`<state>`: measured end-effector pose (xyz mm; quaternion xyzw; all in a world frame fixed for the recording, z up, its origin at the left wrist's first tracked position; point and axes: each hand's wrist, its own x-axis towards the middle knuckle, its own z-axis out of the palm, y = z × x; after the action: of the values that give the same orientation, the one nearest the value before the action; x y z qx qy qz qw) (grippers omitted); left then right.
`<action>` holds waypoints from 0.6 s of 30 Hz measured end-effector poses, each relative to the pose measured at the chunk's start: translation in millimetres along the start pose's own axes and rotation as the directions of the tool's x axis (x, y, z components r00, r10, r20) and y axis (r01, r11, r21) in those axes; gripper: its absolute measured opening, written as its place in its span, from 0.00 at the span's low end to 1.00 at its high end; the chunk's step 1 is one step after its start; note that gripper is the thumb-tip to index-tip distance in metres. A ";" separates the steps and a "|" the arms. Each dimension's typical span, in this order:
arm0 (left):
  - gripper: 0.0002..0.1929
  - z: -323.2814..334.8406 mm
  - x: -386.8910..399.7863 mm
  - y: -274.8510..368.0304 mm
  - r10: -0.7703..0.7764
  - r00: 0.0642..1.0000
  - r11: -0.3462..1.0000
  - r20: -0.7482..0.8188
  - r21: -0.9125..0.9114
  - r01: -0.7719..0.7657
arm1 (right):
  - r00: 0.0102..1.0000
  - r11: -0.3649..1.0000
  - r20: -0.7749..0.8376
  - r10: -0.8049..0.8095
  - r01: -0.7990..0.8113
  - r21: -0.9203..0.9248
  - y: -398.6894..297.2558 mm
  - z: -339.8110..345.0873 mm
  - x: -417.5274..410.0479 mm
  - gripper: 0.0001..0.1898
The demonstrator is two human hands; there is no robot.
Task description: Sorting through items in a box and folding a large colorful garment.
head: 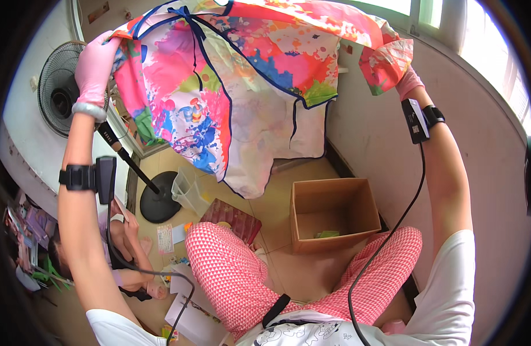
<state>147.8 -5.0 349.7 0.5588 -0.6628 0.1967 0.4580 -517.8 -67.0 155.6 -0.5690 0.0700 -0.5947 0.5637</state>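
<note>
A colourful paint-splash smock (pixel 179 82) with dark blue edging and ties hangs spread between my raised hands, part of its pale inner side showing. My left hand (pixel 95 71), in a pink glove, grips it at the upper left. At the upper right my right hand (pixel 409 82), also in a pink glove, is at the bunched end of a sleeve (pixel 384 65); the fabric hides its fingers. Below the smock an open cardboard box (pixel 334 246) stands on the floor with a small green thing (pixel 328 234) inside.
A black standing fan (pixel 60 93) is at the left, its round base (pixel 160 197) beside a clear plastic bin (pixel 188 190). A dark red box (pixel 230 219) lies before my knees. Another person (pixel 129 259) sits at the lower left near papers (pixel 165 238). A wall runs along the right.
</note>
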 end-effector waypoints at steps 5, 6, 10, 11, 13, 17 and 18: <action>0.15 -3.3 -101.0 20.6 0.098 0.961 0.856 0.258 -0.515 0.051 | 0.941 0.959 -0.339 0.003 -0.098 -0.265 -1.2 -6.7 -52.9 0.19; 0.15 -4.1 -129.2 27.5 0.151 0.931 0.757 0.332 -0.644 0.107 | 0.921 0.940 -0.389 0.005 -0.137 -0.312 1.8 -7.6 -58.8 0.19; 0.09 2.2 -232.6 66.0 0.346 0.627 0.662 0.698 -0.655 0.364 | 0.816 0.798 -0.577 -0.011 -0.340 -0.497 -4.6 -3.5 -92.2 0.19; 0.09 1.4 -253.6 72.6 0.353 0.526 0.668 0.774 -0.603 0.438 | 0.799 0.754 -0.601 -0.012 -0.388 -0.530 -6.4 0.9 -90.2 0.19; 0.12 0.1 -278.6 82.8 0.426 0.294 0.639 0.856 -0.514 0.572 | 0.745 0.667 -0.667 -0.022 -0.486 -0.565 -10.2 6.9 -110.1 0.19; 0.14 26.5 -327.7 83.5 0.594 0.200 0.545 0.780 -0.572 0.613 | 0.676 0.493 -0.737 -0.034 -0.630 -0.600 -23.1 23.6 -118.8 0.19; 0.15 29.8 -334.4 80.4 0.625 0.206 0.524 0.753 -0.600 0.604 | 0.653 0.455 -0.756 -0.038 -0.662 -0.595 -26.0 27.6 -122.8 0.19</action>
<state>47.5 183.4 78.3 0.2323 -0.7899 -0.5525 0.1298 -547.1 49.7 110.6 -0.4797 0.6604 -0.5179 0.2558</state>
